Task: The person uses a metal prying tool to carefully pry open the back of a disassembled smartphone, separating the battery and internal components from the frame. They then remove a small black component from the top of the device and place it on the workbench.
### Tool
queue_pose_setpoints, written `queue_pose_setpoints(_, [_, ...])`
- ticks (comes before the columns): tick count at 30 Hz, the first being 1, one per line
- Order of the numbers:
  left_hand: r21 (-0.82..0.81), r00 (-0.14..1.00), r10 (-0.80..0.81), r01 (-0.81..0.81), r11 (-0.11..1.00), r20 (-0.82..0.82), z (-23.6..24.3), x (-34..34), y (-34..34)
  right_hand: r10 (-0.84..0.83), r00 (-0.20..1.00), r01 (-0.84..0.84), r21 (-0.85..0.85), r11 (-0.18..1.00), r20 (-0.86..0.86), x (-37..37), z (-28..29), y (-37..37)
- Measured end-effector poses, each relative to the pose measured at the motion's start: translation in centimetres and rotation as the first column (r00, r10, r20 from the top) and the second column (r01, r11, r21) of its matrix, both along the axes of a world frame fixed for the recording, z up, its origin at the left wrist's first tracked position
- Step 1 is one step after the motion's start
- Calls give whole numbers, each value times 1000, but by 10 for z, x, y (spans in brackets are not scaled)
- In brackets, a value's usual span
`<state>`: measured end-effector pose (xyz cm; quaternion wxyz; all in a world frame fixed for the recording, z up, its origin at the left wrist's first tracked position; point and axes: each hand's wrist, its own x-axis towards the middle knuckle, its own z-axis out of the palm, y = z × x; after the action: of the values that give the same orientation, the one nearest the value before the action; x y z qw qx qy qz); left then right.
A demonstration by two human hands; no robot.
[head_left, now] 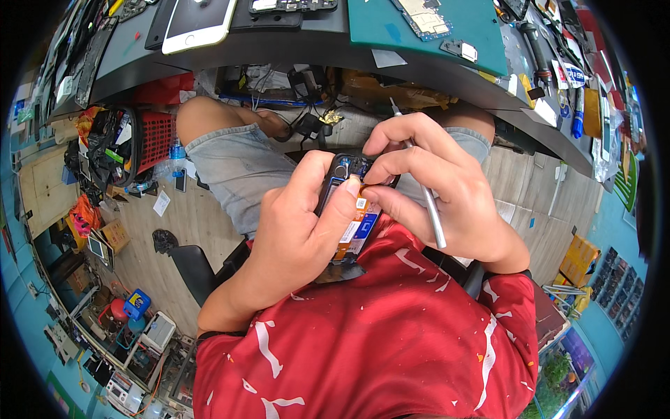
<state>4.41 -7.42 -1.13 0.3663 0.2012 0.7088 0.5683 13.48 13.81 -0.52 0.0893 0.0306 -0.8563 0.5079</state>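
Desk edge (307, 46) well fwd of opened phone (357, 229); L hand (296, 213) grip clamped on phone, R hand (453, 192) round silver tool (433, 215)

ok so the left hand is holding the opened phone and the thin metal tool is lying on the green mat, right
Not quite: the thin metal tool is not on the green mat. The head view shows it in the right hand. The left hand is holding the opened phone.

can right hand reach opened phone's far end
Likely yes: the right hand is at that end of the opened phone, its slim silver tool clear, though the left hand covers part.
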Motion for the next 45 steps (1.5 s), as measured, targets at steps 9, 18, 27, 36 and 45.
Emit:
queue_pose_setpoints(9, [27,1000,13,-14,1000,26,-3,1,0,26,999,-24,-36,999,41,1,-2,3])
queue_pose_setpoints(18, [15,999,12,-13,1000,39,-4,1,0,17,996,-12,-61,998,85,1,-2,1])
queue_pose_setpoints(27, [14,998,6,-7,1000,59,-4,1,-1,24,1000,-23,64,998,-11,-2,-1,-1])
queue_pose_setpoints(36, [74,1000,7,-7,997,-4,-12,3,-3,12,997,-1,136,991,-79,-2,0,-4])
queue_pose_setpoints(45, [-2,1000,3,-4,1000,-24,-2,2,-2,30,995,-19,113,993,-97,-1,3,-2])
